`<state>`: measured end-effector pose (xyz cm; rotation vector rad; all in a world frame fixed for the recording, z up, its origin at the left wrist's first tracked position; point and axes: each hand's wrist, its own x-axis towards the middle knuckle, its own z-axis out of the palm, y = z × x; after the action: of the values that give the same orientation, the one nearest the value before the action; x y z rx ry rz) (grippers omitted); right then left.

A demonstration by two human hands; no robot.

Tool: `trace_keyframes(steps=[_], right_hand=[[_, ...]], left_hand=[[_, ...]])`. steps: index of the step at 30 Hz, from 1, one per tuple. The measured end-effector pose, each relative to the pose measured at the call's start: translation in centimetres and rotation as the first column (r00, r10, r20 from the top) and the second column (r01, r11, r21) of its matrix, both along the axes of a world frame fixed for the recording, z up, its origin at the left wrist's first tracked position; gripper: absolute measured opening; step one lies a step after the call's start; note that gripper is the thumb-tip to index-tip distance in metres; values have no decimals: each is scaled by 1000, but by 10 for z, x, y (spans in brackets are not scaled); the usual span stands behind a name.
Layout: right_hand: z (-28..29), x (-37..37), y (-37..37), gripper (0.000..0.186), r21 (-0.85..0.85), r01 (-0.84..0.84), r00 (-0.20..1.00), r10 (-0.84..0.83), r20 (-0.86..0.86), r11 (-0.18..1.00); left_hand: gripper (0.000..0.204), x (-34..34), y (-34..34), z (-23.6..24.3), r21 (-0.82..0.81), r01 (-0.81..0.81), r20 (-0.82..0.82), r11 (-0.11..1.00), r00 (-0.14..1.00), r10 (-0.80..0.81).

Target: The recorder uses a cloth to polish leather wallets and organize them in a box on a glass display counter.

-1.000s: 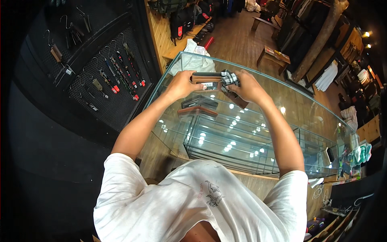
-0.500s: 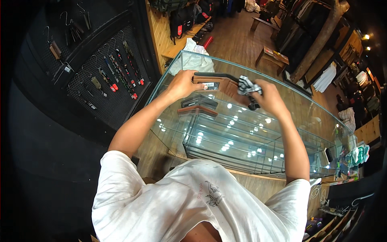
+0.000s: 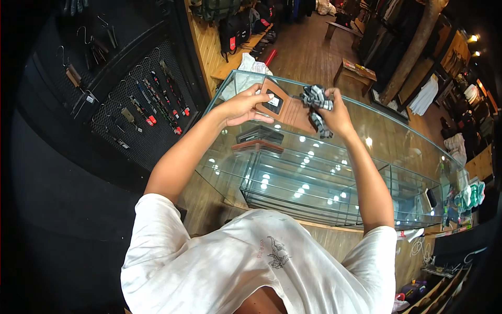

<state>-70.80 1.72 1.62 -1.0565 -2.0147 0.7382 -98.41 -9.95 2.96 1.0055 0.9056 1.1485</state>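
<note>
An opened brown bifold wallet [image 3: 299, 116] is held up over the glass showcase [image 3: 334, 149], its inside with card slots and a dark window facing me. My left hand [image 3: 244, 106] grips its left flap, the thumb lying on the window. In my right hand [image 3: 337, 115] is a bunched black-and-white checked cloth [image 3: 316, 99], set against the wallet's right edge. Below my left hand, folded wallets, one black [image 3: 259, 134] and one brown [image 3: 258, 146], stand on the showcase; whether they rest on its top or inside I cannot tell.
On the left, a dark mesh panel [image 3: 151, 99] carries hanging straps and keychains. White cloth or plastic [image 3: 253, 65] lies beyond the showcase's far left corner. A wooden bench [image 3: 357, 73] stands on the floor behind, and a tree-trunk post [image 3: 415, 55] rises at the right.
The wallet has tilted, turning its inner side more toward me. My left fingers have shifted under it, and the cloth has moved slightly left against its right side.
</note>
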Motion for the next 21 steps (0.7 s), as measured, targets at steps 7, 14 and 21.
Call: trace_keyframes(steps=[7,14,21], right_hand=[[39,-36,-28,90,751,-135,972,-61,227,647],[-27,-23,-28,76,182,-463,835,359,417,868],[11,-28,-14,50,100,-212,955,184,232,972]], left_hand=[[36,4,14,-3,-17,-115,178,993,977,117],[34,-4,33,-25,-43,-95,162,995,982,101],[39,-2,34,-19,-61,-73,90,995,993,78]])
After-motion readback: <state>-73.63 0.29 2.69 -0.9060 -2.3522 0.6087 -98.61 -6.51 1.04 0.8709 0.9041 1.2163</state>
